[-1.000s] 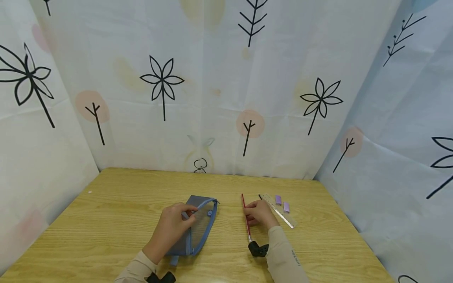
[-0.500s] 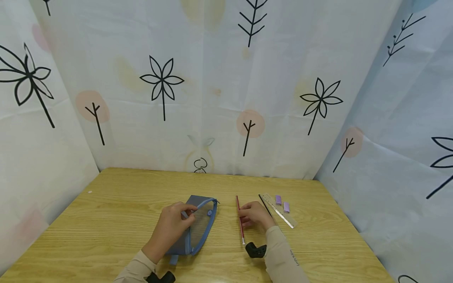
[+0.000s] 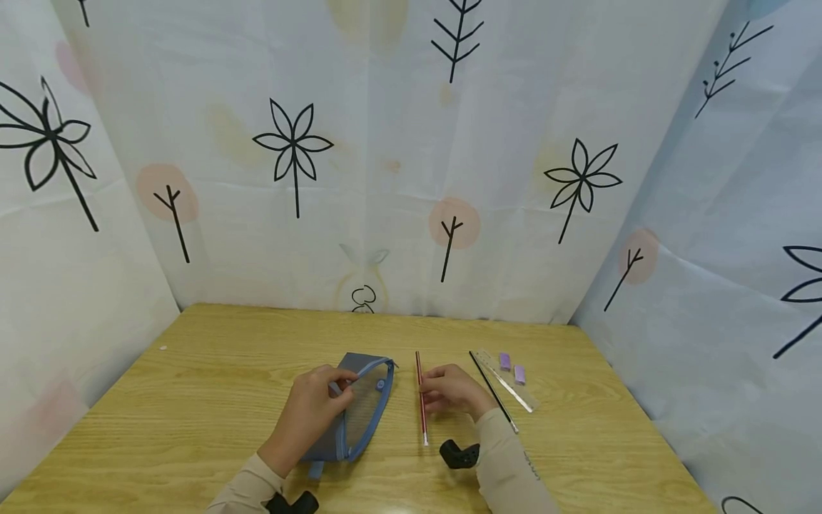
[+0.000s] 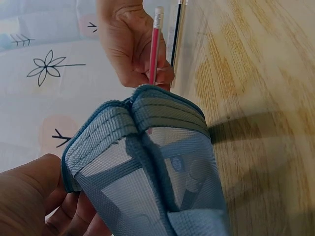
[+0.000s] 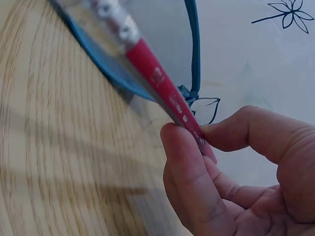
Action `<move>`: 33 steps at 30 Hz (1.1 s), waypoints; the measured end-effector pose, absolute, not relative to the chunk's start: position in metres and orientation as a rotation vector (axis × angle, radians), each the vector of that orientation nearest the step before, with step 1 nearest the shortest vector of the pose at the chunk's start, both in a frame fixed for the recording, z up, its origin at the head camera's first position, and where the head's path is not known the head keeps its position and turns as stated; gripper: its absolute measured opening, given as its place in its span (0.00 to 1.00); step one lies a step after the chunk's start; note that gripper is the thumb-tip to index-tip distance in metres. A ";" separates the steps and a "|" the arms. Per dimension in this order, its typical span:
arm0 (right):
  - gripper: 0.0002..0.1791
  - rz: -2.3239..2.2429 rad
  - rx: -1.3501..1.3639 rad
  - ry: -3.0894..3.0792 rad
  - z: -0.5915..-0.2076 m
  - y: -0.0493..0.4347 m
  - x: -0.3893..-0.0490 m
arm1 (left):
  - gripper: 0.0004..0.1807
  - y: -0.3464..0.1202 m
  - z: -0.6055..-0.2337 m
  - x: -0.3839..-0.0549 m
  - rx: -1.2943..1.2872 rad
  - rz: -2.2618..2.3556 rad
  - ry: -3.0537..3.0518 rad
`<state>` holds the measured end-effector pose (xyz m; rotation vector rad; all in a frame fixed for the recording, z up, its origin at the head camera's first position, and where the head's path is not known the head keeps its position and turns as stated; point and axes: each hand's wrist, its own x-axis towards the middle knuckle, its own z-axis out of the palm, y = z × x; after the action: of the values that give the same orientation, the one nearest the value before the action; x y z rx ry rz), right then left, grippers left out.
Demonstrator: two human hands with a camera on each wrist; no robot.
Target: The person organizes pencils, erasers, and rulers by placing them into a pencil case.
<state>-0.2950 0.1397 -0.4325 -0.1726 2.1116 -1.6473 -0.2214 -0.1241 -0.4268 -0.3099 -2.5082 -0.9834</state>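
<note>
My left hand pinches the rim of a blue mesh pencil case, which lies with its zipped mouth spread toward the right. A red pencil is between the thumb and fingers of my right hand, its silver ferrule end pointing toward me in the head view. That hand is just right of the case's mouth, and the pencil is apart from the case. Through the mesh in the left wrist view, a blue button shows inside the case.
Right of my right hand, a black pencil lies slanted beside a clear ruler. Two purple erasers, a far one and a nearer one, are by the ruler. A patterned curtain borders the wooden table.
My right hand has carried the red pencil left toward the pencil case, uncovering the black pencil. My left hand keeps its hold on the case's rim.
</note>
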 end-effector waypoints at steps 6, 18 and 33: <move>0.22 -1.645 -0.190 2.065 -0.430 0.138 -0.296 | 0.11 -0.124 -0.427 -0.222 -0.313 -0.977 -2.496; 0.21 -1.598 -0.313 1.990 -0.426 0.131 -0.293 | 0.10 -0.122 -0.425 -0.222 -0.314 -0.967 -2.503; 0.16 -1.566 -0.405 1.871 -0.429 0.117 -0.287 | 0.12 -0.122 -0.424 -0.222 -0.285 -0.967 -2.513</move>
<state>-0.2872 0.1173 -0.4292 -0.4050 1.8707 -1.5660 -0.2215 -0.1218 -0.4241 -0.2849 -2.5134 -0.9672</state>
